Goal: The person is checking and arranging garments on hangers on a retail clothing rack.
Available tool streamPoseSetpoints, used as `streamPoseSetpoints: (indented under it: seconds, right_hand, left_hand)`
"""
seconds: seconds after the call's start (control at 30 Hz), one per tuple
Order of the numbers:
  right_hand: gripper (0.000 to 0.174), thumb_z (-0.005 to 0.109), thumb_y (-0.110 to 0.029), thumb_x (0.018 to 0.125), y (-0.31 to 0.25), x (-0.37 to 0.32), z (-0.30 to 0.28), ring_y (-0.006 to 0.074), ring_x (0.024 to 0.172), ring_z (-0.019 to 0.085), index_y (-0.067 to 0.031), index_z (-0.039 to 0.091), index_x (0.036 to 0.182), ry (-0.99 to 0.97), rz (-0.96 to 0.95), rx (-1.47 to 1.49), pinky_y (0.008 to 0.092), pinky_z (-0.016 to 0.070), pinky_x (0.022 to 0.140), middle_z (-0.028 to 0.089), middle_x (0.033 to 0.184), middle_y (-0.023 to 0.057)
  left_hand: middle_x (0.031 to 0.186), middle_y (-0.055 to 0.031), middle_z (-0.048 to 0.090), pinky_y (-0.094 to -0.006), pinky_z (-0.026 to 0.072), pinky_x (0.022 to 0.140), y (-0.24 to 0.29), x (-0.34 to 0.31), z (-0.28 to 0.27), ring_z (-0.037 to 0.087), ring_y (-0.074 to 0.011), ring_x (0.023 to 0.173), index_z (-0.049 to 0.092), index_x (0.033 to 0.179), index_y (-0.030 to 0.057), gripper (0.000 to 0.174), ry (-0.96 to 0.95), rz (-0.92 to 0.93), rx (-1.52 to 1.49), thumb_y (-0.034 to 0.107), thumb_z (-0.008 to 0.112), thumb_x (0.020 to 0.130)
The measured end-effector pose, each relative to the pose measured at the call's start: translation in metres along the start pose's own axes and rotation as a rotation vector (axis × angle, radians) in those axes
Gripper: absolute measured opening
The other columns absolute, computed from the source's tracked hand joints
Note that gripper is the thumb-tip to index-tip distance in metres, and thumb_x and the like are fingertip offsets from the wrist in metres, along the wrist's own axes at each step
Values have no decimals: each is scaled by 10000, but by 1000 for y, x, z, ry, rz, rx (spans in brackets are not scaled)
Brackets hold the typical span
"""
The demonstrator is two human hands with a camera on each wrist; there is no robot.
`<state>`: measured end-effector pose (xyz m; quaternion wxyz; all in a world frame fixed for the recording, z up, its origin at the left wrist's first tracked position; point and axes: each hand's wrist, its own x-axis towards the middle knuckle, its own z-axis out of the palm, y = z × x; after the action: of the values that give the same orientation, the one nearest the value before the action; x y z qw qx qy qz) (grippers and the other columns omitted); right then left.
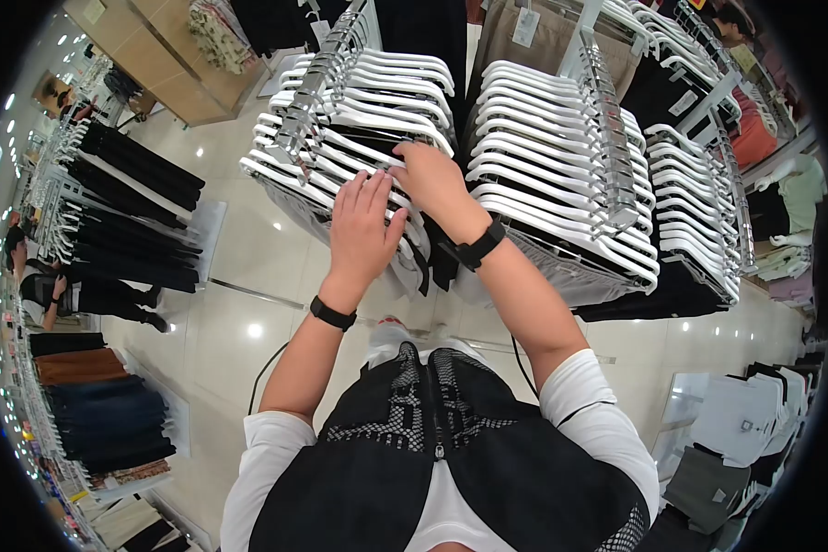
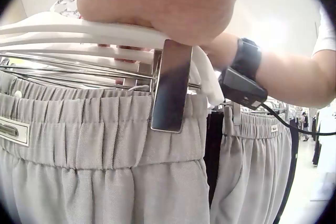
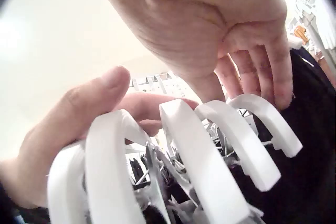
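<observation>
In the head view, the left hand [image 1: 363, 225] lies over white hangers [image 1: 368, 170] at the near end of a rack, its fingers extended. Beside it, the right hand [image 1: 430, 184] reaches down among the same hangers. From the right wrist, the left hand [image 3: 79, 113] has its thumb along the outer side of two hangers [image 3: 107, 166] and a finger between hangers. There the right hand [image 3: 210, 29] has its thumb and extended fingers at the tops of other hangers [image 3: 236, 140]. Under the left hand [image 2: 163, 3], grey elastic-waist trousers [image 2: 105, 145] hang from a clip [image 2: 172, 85].
More white hangers with trousers [image 1: 543, 184] fill the rack just right of the hands. Another rack [image 1: 699, 212] stands farther right. Dark trousers [image 1: 129, 212] hang along the left side, where a person [image 1: 64, 294] stands. Tiled floor [image 1: 248, 267] shows between.
</observation>
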<state>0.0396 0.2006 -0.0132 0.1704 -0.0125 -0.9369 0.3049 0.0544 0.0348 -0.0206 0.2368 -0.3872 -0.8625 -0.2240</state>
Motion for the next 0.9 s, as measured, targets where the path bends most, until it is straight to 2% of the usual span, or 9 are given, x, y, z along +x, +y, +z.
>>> streamPoseSetpoints:
  seconds: [0.13, 0.23, 0.27, 0.37, 0.4, 0.63, 0.83, 0.9]
  right_hand:
    - [291, 665, -255, 855, 1, 23, 9, 361, 926, 665, -55, 703, 1064, -143, 12, -32, 448, 524, 812, 705, 924, 168]
    - [248, 658, -276, 867, 1, 32, 21, 382, 857, 665, -48, 702, 952, -135, 33, 33, 471, 520, 779, 695, 833, 170]
    - [242, 637, -283, 887, 1, 33, 24, 392, 836, 658, -43, 666, 889, -141, 28, -16, 483, 511, 747, 682, 804, 176]
    - [241, 620, -280, 904, -9, 22, 17, 402, 789, 652, -47, 623, 845, 41, 51, -9, 496, 503, 706, 668, 770, 183]
    - [234, 607, -280, 916, -7, 20, 15, 402, 753, 652, -54, 616, 859, 150, -51, -15, 500, 502, 676, 661, 753, 186]
    - [236, 657, -269, 896, -20, -22, -50, 414, 688, 628, -37, 631, 860, 254, 7, -58, 480, 481, 599, 643, 731, 194]
    - [251, 651, -243, 906, -38, -81, -100, 369, 605, 606, -40, 582, 775, 232, 85, -162, 449, 463, 544, 600, 653, 159]
    - [242, 669, -231, 898, -38, -101, -115, 359, 575, 582, -40, 588, 773, 274, 107, -169, 430, 438, 524, 584, 645, 152]
  left_hand:
    - [1330, -163, 560, -480, 337, 1079, 0, 0, 0, 466, -367, 1265, 546, 1306, -12, 477, 12, 2, -7, 227, 606, 897]
    - [1323, -162, 564, -478, 341, 1078, -4, 0, 4, 474, -365, 1259, 546, 1307, -12, 484, 44, 12, -26, 219, 608, 887]
    - [1320, -163, 565, -477, 343, 1076, -5, -1, 4, 477, -365, 1256, 545, 1308, -12, 486, 59, 14, -33, 216, 607, 884]
    - [1307, -152, 576, -473, 359, 1066, -7, -2, 6, 493, -355, 1243, 567, 1276, -2, 472, 91, -1, -54, 205, 624, 856]
    - [1304, -147, 579, -472, 361, 1064, -7, -1, 7, 496, -352, 1240, 575, 1266, 4, 466, 92, -2, -50, 203, 630, 849]
    - [1290, -120, 597, -465, 370, 1060, -10, -1, 11, 518, -342, 1223, 607, 1233, 42, 442, 133, -2, -39, 199, 652, 822]
    - [1280, -116, 606, -460, 372, 1061, -13, -2, 10, 525, -336, 1219, 612, 1230, 41, 451, 138, 4, -55, 197, 660, 810]
    - [1267, -120, 614, -458, 371, 1067, -15, -3, 12, 527, -324, 1220, 624, 1207, 34, 451, 152, 8, -44, 240, 662, 807]
